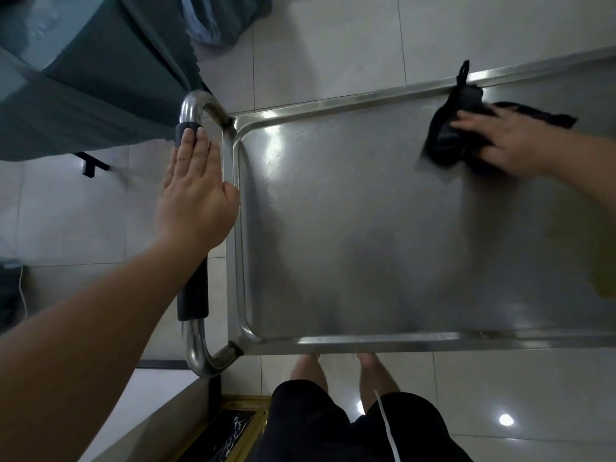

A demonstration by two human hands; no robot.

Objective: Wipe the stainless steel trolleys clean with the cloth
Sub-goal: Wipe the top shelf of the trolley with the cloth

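A stainless steel trolley (366, 228) fills the middle of the head view, its flat top tray seen from above. At its left end runs a curved steel handle with a black grip (193, 295). My left hand (196, 195) rests flat on that handle, fingers straight and pointing away from me. My right hand (500, 141) presses a crumpled black cloth (450, 135) onto the tray near its far rim, fingers spread over the cloth. A loop of the cloth hangs over the far rim.
A table draped in teal fabric (83, 95) stands at the far left, close to the handle. Pale floor tiles (333, 45) surround the trolley. My legs in black shorts (333, 421) stand at the near rim. A dark gold-trimmed object (226, 428) lies at bottom left.
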